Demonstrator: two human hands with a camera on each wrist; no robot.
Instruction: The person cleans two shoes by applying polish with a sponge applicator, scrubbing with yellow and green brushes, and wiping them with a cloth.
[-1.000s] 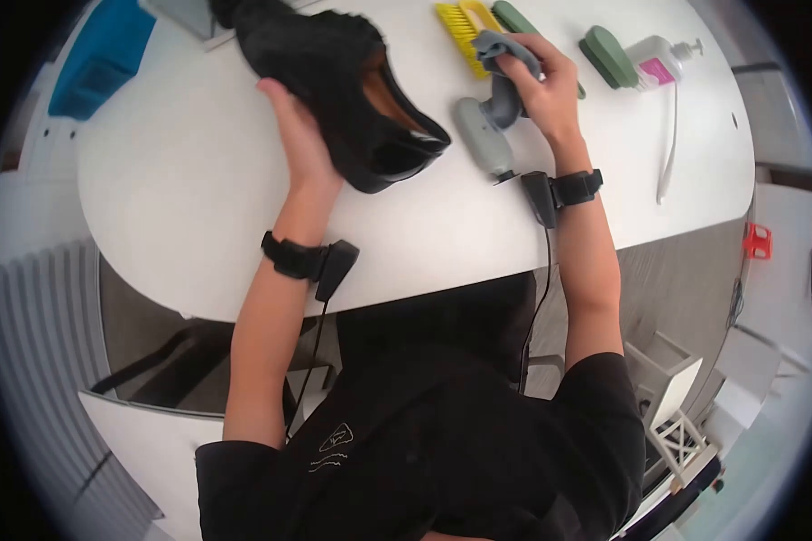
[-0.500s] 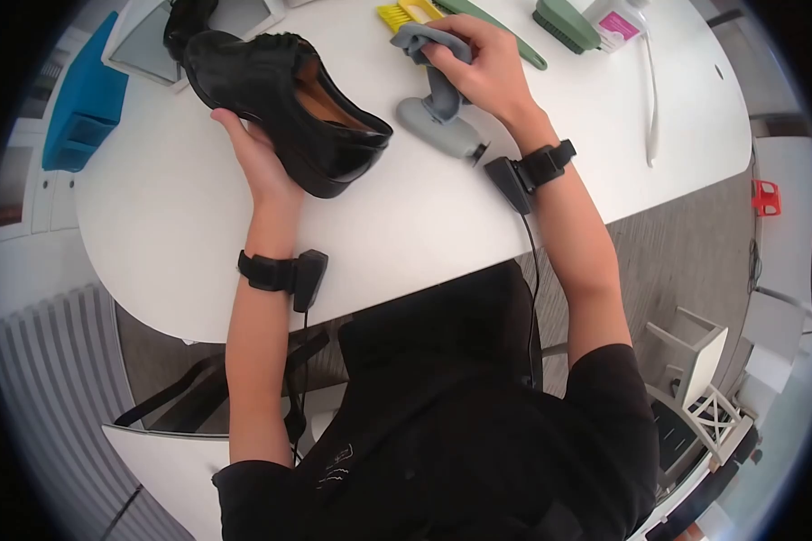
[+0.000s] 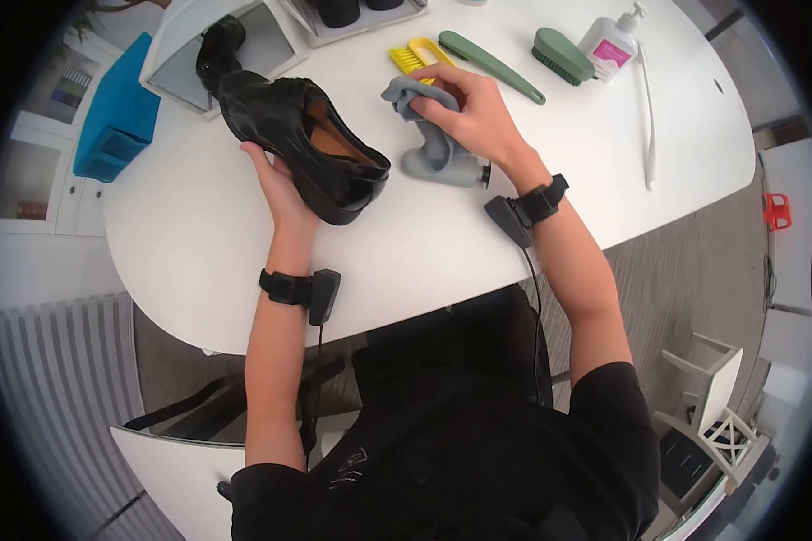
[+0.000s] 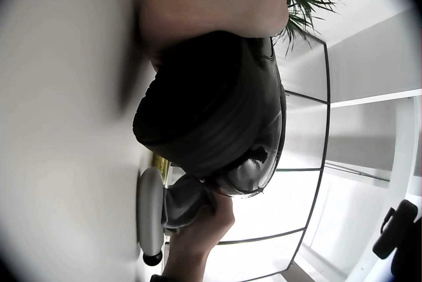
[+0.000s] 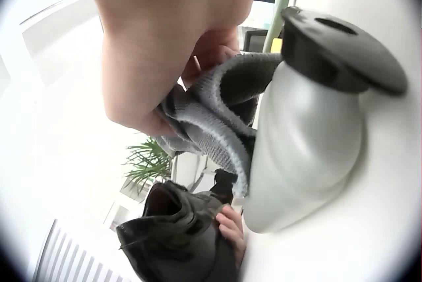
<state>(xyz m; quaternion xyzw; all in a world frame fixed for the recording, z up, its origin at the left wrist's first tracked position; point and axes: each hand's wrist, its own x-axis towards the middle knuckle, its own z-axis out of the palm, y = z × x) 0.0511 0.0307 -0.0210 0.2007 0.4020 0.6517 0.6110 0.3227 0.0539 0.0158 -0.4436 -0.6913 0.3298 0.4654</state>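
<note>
My left hand (image 3: 284, 191) grips a black leather shoe (image 3: 284, 117) from below at its side, thumb along the near edge; the shoe's tan lining shows. In the left wrist view the shoe (image 4: 217, 111) fills the middle. My right hand (image 3: 483, 117) pinches a grey cloth (image 3: 415, 95), which hangs in folds over a grey bottle (image 3: 451, 169) lying on the white table. The right wrist view shows the cloth (image 5: 217, 114) beside the bottle (image 5: 303, 143) with its black cap, and the right hand (image 5: 171, 38) above.
Behind the cloth are a yellow brush (image 3: 409, 59) and a long green brush (image 3: 492, 66). Right of them stand a green brush (image 3: 561, 56), a pump bottle (image 3: 610, 47) and a white stick (image 3: 650, 117). A box with another shoe (image 3: 218, 50) and a blue holder (image 3: 117, 113) are at the left.
The head view has shifted. Against the table items, the right hand and cloth have come nearer to me, off the yellow brush. The left hand still holds the shoe.
</note>
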